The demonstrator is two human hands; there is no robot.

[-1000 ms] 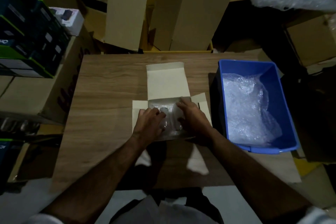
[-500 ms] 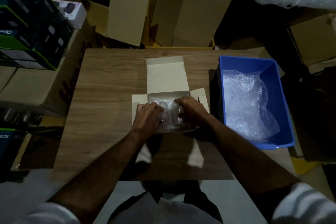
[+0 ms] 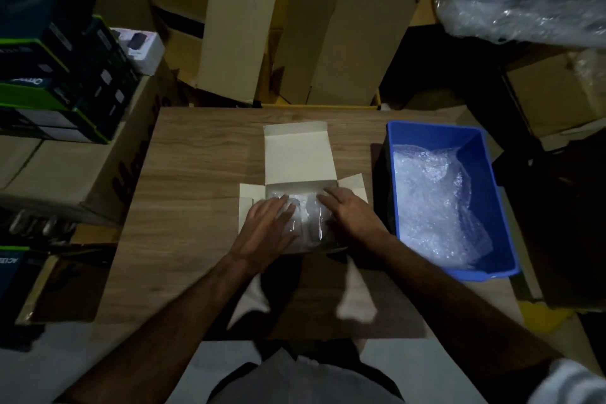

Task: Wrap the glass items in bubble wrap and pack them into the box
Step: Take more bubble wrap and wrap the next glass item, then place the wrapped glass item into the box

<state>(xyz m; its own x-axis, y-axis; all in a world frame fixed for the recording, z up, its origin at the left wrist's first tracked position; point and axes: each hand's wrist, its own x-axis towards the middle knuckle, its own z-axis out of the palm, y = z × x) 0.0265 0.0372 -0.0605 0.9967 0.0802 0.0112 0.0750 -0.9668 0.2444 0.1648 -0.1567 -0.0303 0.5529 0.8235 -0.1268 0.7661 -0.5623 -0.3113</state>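
both hands lie flat, fingers straight, pressing on the bubble-wrapped glass items (image 3: 303, 220) inside the open white box (image 3: 300, 154) at the centre of the wooden table (image 3: 196, 174): left hand (image 3: 265, 228) at 9 o'clock of the bundle, right hand (image 3: 352, 216) at 3. the blue bin (image 3: 492, 174) with loose bubble wrap (image 3: 433, 203) stands at 3 o'clock of the box.

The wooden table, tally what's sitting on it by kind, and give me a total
Open white box: 1
Bubble-wrapped bundle inside that box, under both hands: 1 (how many glass items it holds cannot be told)
Blue plastic bin: 1
Loose bubble wrap piled in the bin: 1
Total: 4
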